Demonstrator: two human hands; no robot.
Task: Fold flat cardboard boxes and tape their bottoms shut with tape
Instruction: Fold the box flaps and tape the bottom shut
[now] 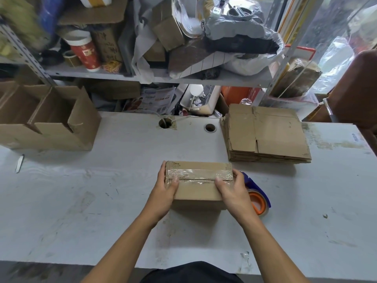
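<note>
Head view: a folded box [199, 180] sits bottom-up on the table [102, 201] before you, its seam already taped. Open boxes [51, 121] stand far left; a flat stack [267, 133] waits at right. Your left hand [166, 184] and right hand [232, 188] grip the box ends, fingers [237, 175] curled, thumbs pressing the tape.

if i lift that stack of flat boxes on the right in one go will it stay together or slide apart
The stack of flat boxes would likely shift: its left edges already sit fanned and uneven, with nothing visibly binding them. Each sheet looks stiff, but the creased flaps may droop. It is probably heavier than the single taped box.
</note>
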